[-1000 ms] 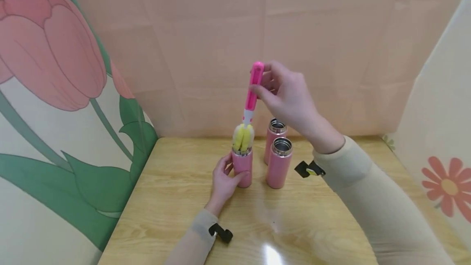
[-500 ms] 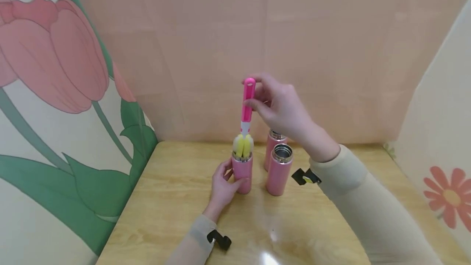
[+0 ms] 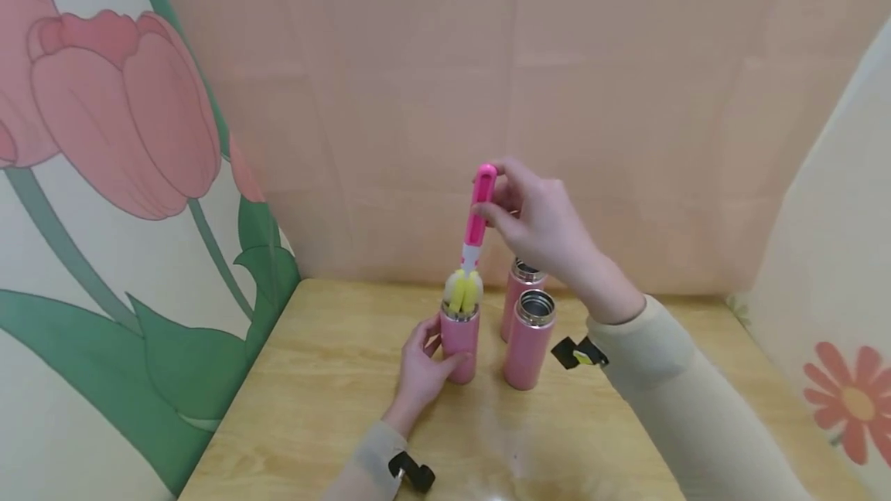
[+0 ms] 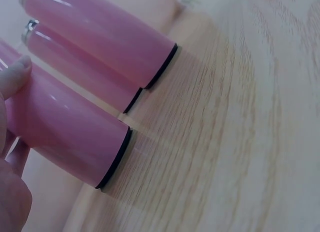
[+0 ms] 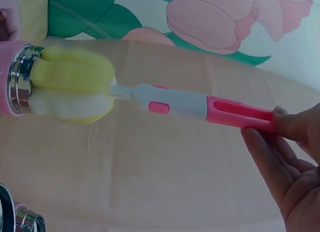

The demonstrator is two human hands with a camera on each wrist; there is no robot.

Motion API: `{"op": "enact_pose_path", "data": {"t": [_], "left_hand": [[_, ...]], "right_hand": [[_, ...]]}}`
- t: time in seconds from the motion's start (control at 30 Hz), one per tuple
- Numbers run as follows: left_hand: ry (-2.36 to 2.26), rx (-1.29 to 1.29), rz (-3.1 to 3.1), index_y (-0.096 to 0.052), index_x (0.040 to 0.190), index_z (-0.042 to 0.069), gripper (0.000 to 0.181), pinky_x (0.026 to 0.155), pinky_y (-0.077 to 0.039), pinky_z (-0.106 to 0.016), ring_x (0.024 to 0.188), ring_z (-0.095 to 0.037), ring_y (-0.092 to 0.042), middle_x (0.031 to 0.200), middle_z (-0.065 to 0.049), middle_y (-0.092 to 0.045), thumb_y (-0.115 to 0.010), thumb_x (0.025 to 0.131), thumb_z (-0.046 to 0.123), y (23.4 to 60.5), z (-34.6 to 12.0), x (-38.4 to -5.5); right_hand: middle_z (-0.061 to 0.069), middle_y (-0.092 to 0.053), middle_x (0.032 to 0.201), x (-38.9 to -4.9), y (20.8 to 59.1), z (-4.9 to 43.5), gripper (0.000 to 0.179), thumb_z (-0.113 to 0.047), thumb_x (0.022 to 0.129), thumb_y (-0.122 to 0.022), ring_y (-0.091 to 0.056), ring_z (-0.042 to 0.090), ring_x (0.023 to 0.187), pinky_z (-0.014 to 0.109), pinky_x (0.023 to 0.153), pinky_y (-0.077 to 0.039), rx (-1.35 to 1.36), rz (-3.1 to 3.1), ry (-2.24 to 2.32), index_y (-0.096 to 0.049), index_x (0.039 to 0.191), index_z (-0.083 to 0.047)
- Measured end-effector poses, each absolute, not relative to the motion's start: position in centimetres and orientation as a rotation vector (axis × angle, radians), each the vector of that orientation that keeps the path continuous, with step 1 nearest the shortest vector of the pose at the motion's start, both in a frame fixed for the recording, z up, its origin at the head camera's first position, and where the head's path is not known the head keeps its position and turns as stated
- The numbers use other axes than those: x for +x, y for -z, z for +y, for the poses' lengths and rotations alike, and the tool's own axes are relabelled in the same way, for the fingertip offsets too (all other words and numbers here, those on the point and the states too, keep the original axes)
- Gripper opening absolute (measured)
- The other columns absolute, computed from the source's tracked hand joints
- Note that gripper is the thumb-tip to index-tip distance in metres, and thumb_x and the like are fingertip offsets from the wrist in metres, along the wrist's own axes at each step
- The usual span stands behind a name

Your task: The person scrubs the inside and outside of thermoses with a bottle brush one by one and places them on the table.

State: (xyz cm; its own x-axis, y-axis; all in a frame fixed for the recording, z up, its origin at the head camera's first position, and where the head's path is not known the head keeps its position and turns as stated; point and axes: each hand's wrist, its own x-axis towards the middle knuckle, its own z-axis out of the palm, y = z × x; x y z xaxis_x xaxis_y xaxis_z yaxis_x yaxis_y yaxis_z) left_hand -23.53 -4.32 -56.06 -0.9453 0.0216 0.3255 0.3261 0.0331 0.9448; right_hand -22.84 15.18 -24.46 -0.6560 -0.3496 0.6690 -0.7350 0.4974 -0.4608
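My right hand (image 3: 539, 215) pinches the pink handle of a bottle brush (image 3: 479, 211) between thumb and fingers. Its yellow and white sponge head (image 5: 75, 82) bulges out of the steel mouth of a pink bottle (image 3: 459, 354); the head's lower end is hidden inside. Low on that upright bottle, my left hand (image 3: 422, 369) grips the side with its thumb across the front. Beside it to the right stands a second open pink bottle (image 3: 530, 350), with a third pink bottle (image 3: 513, 292) behind, partly covered by the right hand and the second bottle.
The bottles stand on a wooden table (image 3: 334, 408). A peach cloth (image 3: 390, 138) hangs along the table's back edge. On the left is a panel with painted tulips (image 3: 125, 114), on the right a white panel with a red flower (image 3: 852, 400).
The brush and right hand shift slightly, the handle leaning left then right again, with the sponge still at the bottle's mouth. The whole scene sits lower in the head view. Both grips stay.
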Motion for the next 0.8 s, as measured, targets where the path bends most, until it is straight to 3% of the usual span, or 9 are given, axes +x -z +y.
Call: {"op": "enact_pose_path", "data": {"t": [0.23, 0.57, 0.8], "left_hand": [[2.044, -0.35, -2.102, -0.064, 0.139, 0.015, 0.066, 0.112, -0.051, -0.04, 0.13, -0.026, -0.061, 0.136, -0.003, -0.066, -0.096, 0.082, 0.015, 56.5, -4.3, -23.5], [2.031, -0.334, -2.078, -0.065, 0.138, 0.018, 0.065, 0.111, -0.052, -0.038, 0.129, -0.023, -0.062, 0.134, 0.001, -0.067, -0.096, 0.081, 0.013, 56.5, -4.7, -23.6], [2.043, -0.355, -2.069, -0.064, 0.139, 0.014, 0.067, 0.112, -0.052, -0.04, 0.128, -0.026, -0.062, 0.133, -0.002, -0.067, -0.096, 0.08, 0.009, 56.5, -4.4, -23.8]], "right_hand": [[0.003, -0.078, 0.093, -23.2, 25.0, 15.3, 0.028, -0.004, 0.097, -0.078, -0.077, 0.015, 0.08, 0.025, 0.069, -0.059, 0.825, -2.313, -1.088, -0.063, 0.121, -0.006], [0.002, -0.078, 0.091, -23.8, 26.3, 13.6, 0.028, 0.0, 0.095, -0.08, -0.076, 0.014, 0.081, 0.034, 0.078, -0.065, 1.002, -2.26, -1.154, -0.065, 0.118, -0.005], [0.003, -0.077, 0.089, -23.9, 26.7, 14.2, 0.027, -0.001, 0.095, -0.081, -0.075, 0.016, 0.076, 0.032, 0.069, -0.061, 0.908, -2.323, -1.182, -0.064, 0.115, -0.008]]}}
